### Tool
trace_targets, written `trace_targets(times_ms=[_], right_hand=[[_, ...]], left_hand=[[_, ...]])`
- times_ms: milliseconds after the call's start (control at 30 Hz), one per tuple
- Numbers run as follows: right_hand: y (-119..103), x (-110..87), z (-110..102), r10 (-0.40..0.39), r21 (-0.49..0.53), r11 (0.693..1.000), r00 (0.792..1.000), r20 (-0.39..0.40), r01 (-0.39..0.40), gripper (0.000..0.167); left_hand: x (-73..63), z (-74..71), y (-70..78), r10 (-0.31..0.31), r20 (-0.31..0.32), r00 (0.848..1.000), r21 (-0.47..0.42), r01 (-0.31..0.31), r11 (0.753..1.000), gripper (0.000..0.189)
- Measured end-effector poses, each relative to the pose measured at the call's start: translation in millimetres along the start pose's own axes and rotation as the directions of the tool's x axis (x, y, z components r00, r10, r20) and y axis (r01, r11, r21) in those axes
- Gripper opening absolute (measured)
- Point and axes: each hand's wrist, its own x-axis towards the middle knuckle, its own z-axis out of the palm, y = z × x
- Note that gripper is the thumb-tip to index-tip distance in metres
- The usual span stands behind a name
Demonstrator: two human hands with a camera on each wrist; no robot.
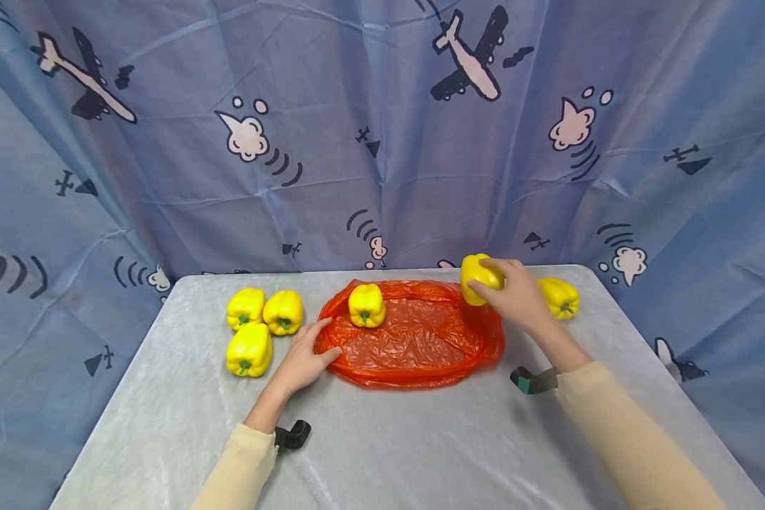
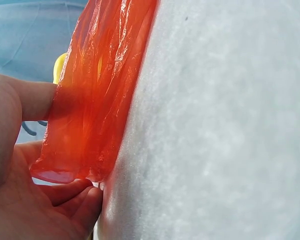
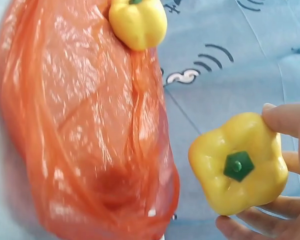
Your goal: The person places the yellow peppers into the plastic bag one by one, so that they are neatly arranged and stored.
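Observation:
An orange-red plastic bag (image 1: 414,379) lies spread with its mouth facing up, and one yellow bell pepper (image 1: 366,301) sits within its left end. My left hand (image 1: 302,358) holds the bag's left edge. In the left wrist view one finger shows dimly through the thin film (image 2: 105,100), while other fingers curl below the edge. Above the bag's far right corner, my right hand (image 1: 516,294) grips another yellow bell pepper (image 3: 240,165) between thumb and fingers. Its green stem faces the right wrist camera.
Three yellow bell peppers (image 1: 250,350) stand grouped on the table (image 1: 185,425) left of the bag. One more bell pepper (image 1: 559,297) lies at the right, partly behind my right hand. A blue curtain (image 1: 331,177) printed with planes hangs behind the table's far edge.

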Motion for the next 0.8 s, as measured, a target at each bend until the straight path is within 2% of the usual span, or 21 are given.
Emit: trace_targets(times_ms=[167, 467, 800], right_hand=[[-12, 4.5, 12, -0.030, 0.004, 1.000, 0.999, 0.022, 0.030, 0.069], [-32, 14.1, 41, -0.079, 0.076, 0.994, 0.996, 0.031, 0.077, 0.063], [-49, 20.6, 71, -0.066, 0.061, 0.996, 0.996, 0.059, 0.062, 0.062]], left_hand=[[-0.4, 0.1, -0.4, 0.000, -0.003, 1.000, -0.004, 0.000, 1.000, 0.064], [0.2, -1.0, 0.2, 0.007, -0.005, 1.000, -0.003, -0.007, 1.000, 0.065], [0.2, -0.3, -0.6, 0.014, -0.005, 1.000, 0.002, -0.014, 1.000, 0.064]])
